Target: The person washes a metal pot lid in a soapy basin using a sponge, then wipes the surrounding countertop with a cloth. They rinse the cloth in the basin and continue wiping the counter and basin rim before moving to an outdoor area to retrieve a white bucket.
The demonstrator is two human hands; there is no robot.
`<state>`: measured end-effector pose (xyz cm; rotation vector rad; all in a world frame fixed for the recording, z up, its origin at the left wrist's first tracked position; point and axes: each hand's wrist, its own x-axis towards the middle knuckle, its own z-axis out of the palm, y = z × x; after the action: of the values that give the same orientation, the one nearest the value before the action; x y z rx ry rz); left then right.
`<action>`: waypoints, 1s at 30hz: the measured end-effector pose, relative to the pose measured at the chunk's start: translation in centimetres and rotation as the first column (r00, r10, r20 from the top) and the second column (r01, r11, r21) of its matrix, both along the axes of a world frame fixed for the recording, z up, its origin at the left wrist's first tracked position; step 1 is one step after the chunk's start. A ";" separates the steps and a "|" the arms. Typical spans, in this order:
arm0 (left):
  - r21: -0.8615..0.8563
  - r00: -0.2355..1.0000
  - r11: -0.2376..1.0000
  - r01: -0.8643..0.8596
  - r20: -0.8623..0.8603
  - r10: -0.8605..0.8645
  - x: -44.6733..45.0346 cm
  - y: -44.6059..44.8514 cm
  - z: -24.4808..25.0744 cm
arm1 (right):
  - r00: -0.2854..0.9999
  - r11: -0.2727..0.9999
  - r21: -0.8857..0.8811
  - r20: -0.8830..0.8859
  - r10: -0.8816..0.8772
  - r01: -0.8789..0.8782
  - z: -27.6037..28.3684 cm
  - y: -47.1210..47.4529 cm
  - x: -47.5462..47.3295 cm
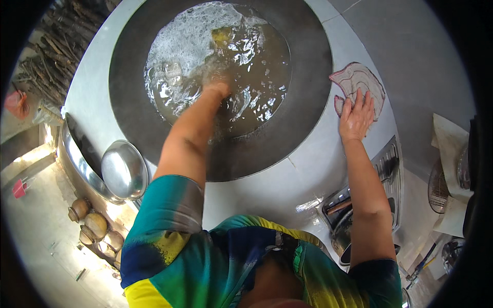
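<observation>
A large dark wok [127, 96], set into a pale counter [246, 200], holds cloudy, moving water with white suds [192, 34]. My left hand [217, 85] is down in this water. Its fingers are hidden, so I cannot see what they touch or hold. A blurred yellow object [221, 36] lies in the water beyond that hand, partly covered by suds. To the right of the wok, my right hand [355, 117] rests palm down on a folded pale cloth [360, 79] with a dark reddish edge. Its fingers are spread a little and grip nothing.
A shiny metal bowl [125, 169] leans by a larger metal basin [86, 169] at the counter's left. A metal sink [387, 158] with a pan [341, 231] is at right. Firewood [57, 54] and several clay pots [94, 225] lie at left.
</observation>
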<state>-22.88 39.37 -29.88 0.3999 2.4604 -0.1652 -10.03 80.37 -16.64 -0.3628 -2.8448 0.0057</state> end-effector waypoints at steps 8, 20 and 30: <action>0.461 0.687 0.667 -0.585 -0.156 0.710 -9.5 -8.8 5.6 | 1.000 1.000 0.000 -0.006 0.002 -0.002 0.7 -0.4 -0.2; 0.170 0.948 0.951 -0.257 -0.146 0.282 -9.8 4.6 1.2 | 1.000 1.000 0.007 -0.007 0.025 -0.025 0.5 -0.2 -0.2; 0.477 0.892 0.844 -0.246 -0.230 0.390 -1.1 0.7 1.2 | 0.999 1.000 0.001 -0.032 0.029 -0.029 0.5 -0.1 -0.1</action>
<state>-23.94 40.06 -28.69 0.1380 2.8398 0.5177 -10.15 80.25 -16.13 -0.3184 -2.8176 0.0163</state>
